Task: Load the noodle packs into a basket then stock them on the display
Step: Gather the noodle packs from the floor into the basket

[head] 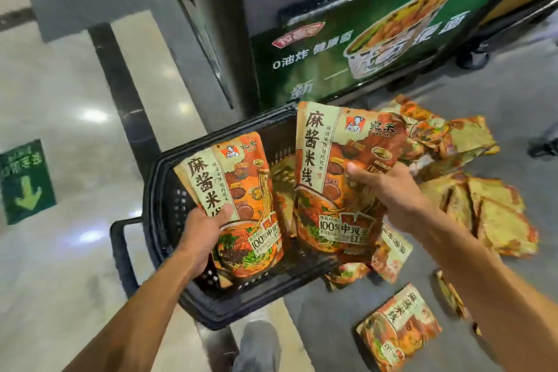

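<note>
A black plastic basket (157, 190) stands on the floor in front of me. My left hand (205, 229) grips an orange and beige noodle pack (241, 190) by its left edge, held upright over the basket. My right hand (389, 190) grips a second, identical noodle pack (332, 166) by its right side, also above the basket. Through the gap between the two packs, another pack (282, 178) shows inside the basket.
Several more noodle packs (483, 211) lie scattered on the grey floor to the right, one near my feet (398, 329). A green display stand with a noodle-bowl advert (362, 48) rises behind the basket. A dark pillar (229, 24) stands left of it. My shoe (256, 341) is below the basket.
</note>
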Tool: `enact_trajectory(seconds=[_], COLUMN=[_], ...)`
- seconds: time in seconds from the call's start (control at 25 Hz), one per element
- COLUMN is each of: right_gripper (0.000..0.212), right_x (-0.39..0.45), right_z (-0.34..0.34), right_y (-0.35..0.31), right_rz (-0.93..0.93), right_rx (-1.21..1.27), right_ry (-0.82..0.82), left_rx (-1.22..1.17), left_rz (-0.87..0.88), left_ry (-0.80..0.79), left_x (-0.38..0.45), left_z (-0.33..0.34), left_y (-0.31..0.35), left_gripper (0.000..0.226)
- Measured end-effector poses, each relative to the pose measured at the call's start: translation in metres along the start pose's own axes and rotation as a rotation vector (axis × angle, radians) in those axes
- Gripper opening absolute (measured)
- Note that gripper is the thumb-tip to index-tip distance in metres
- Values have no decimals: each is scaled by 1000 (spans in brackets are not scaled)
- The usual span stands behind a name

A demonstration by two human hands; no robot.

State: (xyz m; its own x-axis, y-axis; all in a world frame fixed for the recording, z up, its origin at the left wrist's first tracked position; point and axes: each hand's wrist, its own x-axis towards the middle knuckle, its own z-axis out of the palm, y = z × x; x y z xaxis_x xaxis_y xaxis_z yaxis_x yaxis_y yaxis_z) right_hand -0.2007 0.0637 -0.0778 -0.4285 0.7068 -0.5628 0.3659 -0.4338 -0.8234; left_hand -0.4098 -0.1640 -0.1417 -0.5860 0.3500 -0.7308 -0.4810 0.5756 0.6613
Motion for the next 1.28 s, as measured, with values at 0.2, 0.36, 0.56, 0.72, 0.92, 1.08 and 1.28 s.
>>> enact_trajectory(seconds=[0.2, 0.36, 0.56, 0.72, 0.92, 1.08, 1.28], right_gripper=[16, 16, 21, 72, 48, 42, 33], right_x=[55, 106, 187, 246, 242, 228, 217], right_z=[63, 86, 96, 88, 102, 109, 112], right_y=[26, 68, 118, 179, 193, 188, 191], right_rz=[154, 313, 422, 509, 437, 276, 172], right_rx=[-124, -277, -405, -553, -650, -844, -820], right_ry=[-124, -238, -277, -350, -161, -124, -124], left_rx=[-2, -63, -94, -118, -98, 164, 164], left_rz=[-165, -276, -346, -402, -341, -308, -243], left_ry=[-4, 17, 59, 92, 314, 457, 350], left_x=[57, 104, 169, 208, 216, 206, 219], left_z=[-13, -6, 5, 10, 22, 37, 42], left_y=[-39, -82, -126, -166, -174, -159, -147], left_gripper=[18, 13, 7, 27, 13, 30, 32])
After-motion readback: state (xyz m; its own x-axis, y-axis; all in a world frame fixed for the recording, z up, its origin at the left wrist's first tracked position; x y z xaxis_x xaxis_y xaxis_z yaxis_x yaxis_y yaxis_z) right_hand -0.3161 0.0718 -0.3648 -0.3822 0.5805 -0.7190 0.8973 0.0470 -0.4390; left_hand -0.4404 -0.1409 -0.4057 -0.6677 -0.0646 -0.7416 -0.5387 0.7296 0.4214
